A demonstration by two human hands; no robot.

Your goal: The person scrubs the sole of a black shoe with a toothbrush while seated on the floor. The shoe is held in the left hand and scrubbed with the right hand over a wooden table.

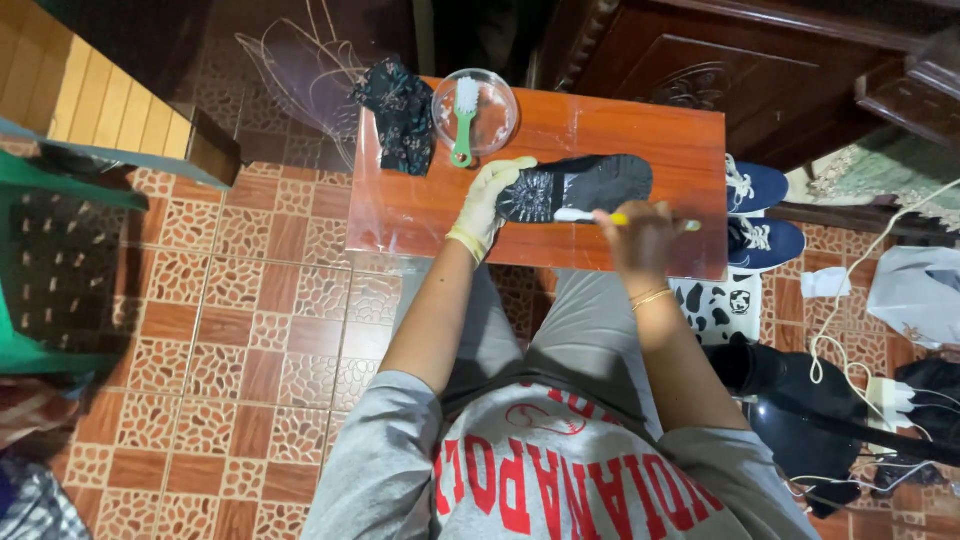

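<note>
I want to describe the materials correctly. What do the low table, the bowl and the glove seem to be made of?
Table: probably wood or laminate, reddish-brown, glossy with reflections. Bowl: clear glass or plastic, see-through; which one is unclear. Glove on the left hand: thin pale rubber or latex, by its tight wrinkled fit.

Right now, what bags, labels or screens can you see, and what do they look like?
Plastic bag: floor, far right; crumpled, pale grey.
Round badge: on the black-and-white spotted cloth by the table's right end; small, dark.
Shirt lettering: across the person's grey top; big, red.
Black insole and small brush: no label visible.
Screens: none.
</note>
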